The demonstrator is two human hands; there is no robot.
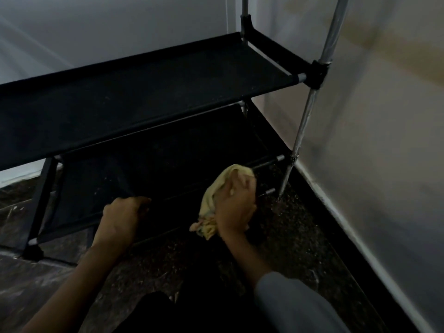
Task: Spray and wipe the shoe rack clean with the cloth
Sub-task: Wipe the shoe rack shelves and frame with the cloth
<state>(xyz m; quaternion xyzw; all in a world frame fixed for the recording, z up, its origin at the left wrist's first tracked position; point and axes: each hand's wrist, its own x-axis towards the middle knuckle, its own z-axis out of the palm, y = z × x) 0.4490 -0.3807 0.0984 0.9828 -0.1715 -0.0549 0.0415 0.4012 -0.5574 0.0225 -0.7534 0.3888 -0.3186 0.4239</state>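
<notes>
Bunched tight in the right hand (pixel 236 200), the soft, light yellow cloth (pixel 216 188) presses on the shoe rack (pixel 149 92)'s low near-right rail, while the left hand (pixel 122 217) curls over the bottom shelf's front bar, steadying the flimsy frame.

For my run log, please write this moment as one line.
step: wiping low shelf | right hand: holds cloth | left hand: grips front bar

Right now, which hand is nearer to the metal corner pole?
The right hand, gripping the cloth, is just left of the metal corner pole. The left hand is farther left.
</notes>
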